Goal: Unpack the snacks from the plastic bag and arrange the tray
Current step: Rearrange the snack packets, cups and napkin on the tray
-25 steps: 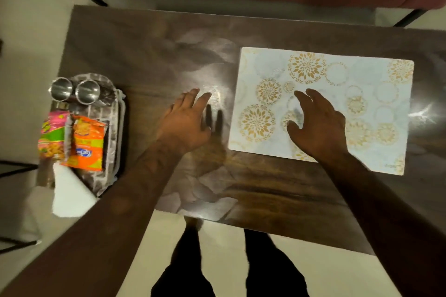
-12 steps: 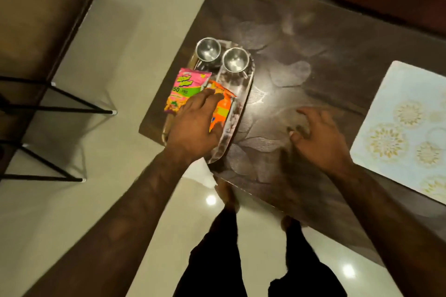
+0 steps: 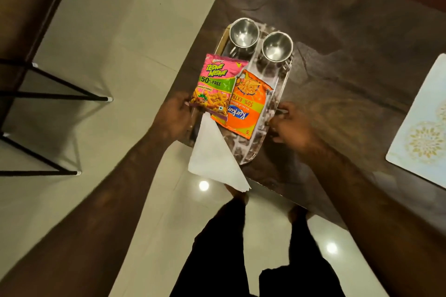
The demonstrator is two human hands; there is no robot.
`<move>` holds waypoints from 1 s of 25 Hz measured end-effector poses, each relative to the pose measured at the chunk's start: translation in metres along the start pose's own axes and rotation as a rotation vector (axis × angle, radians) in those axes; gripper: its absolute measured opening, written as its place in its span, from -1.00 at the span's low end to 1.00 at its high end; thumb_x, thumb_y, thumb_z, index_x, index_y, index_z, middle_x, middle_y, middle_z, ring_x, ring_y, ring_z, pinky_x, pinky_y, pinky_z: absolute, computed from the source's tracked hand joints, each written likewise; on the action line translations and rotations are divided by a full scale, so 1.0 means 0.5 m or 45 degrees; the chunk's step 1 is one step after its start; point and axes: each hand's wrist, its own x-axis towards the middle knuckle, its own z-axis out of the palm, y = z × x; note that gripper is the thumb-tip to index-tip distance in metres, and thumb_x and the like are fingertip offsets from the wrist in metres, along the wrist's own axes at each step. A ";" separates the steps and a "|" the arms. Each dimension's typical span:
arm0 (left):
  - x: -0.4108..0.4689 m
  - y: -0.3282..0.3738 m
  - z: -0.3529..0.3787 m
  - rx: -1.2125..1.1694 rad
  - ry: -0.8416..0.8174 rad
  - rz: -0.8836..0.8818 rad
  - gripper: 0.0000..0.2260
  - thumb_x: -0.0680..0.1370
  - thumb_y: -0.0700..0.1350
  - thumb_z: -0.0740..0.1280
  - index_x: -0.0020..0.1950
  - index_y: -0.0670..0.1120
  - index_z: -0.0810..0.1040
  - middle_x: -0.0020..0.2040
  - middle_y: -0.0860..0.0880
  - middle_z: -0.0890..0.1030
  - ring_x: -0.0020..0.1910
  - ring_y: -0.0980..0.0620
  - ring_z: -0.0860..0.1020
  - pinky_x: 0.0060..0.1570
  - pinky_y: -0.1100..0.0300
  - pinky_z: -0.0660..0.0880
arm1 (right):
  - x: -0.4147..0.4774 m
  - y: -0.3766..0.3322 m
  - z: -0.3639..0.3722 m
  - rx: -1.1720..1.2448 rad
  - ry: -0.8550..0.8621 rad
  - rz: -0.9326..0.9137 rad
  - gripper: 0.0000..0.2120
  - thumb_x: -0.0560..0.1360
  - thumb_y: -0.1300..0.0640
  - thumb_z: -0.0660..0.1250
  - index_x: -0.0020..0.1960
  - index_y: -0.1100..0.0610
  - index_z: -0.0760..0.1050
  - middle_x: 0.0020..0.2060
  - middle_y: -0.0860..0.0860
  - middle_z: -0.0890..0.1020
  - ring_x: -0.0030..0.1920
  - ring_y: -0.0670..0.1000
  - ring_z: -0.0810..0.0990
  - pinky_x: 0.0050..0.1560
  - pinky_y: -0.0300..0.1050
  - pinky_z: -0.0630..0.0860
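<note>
From the head camera, looking down: a clear tray (image 3: 282,84) sits at the near left corner of a dark wood-grain desk (image 3: 350,31), its long axis running away from the person. At the far end of the tray stand two steel cups (image 3: 244,32) (image 3: 277,46), upright and side by side, nearly touching. Nearer, two snack packets lie flat on the tray — a pink and green packet (image 3: 216,84) on the left, its left edge reaching out past the tray's side, and an orange packet (image 3: 246,103) to its right, printed upside down from this angle, with the pink one overlapping its left edge. A white folded napkin (image 3: 214,157) lies at the tray's near left corner, its point tucked up against the packets and its wide end hanging over the desk edge above the floor.

The left hand (image 3: 175,118) is curled at the tray's left rim beside the pink packet; the fingertips are hidden under the tray and packet, so whether it grips the rim I cannot tell. The right hand (image 3: 293,125) is at the right rim, fingers bent around the edge — it appears closed on the tray.

A pale patterned placemat (image 3: 424,123) lies well apart at the right. Dark trousers and a bare foot show below, over a glossy tiled floor (image 3: 135,19).
</note>
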 end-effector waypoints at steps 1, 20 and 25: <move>0.009 0.002 0.003 -0.052 -0.042 -0.022 -0.70 0.56 -0.09 0.16 0.18 -0.08 0.60 0.14 -0.16 0.66 0.17 -0.21 0.60 0.23 -0.05 0.53 | 0.006 -0.001 0.010 0.045 0.010 0.020 -0.63 0.58 0.25 0.34 0.36 0.06 0.43 -0.11 -0.05 0.67 -0.08 0.05 0.68 -0.16 0.00 0.66; 0.112 -0.031 0.017 -0.165 -0.321 -0.006 -0.74 0.51 -0.42 0.40 0.13 -0.19 0.54 -0.12 -0.19 0.59 -0.10 -0.09 0.60 -0.14 0.11 0.64 | 0.071 0.015 0.049 0.129 0.356 0.011 -0.74 0.53 0.34 0.39 0.19 0.15 0.63 -0.21 -0.14 0.68 -0.25 -0.14 0.69 -0.14 -0.11 0.67; 0.109 -0.055 -0.005 -0.121 -0.262 -0.072 -0.71 0.47 -0.38 0.47 0.14 -0.14 0.57 -0.23 -0.06 0.58 -0.22 0.00 0.60 -0.23 0.28 0.56 | 0.063 0.025 0.020 0.134 0.422 -0.042 -0.73 0.51 0.35 0.41 0.15 0.12 0.66 -0.25 -0.20 0.66 -0.45 -0.40 0.60 -0.49 -0.46 0.45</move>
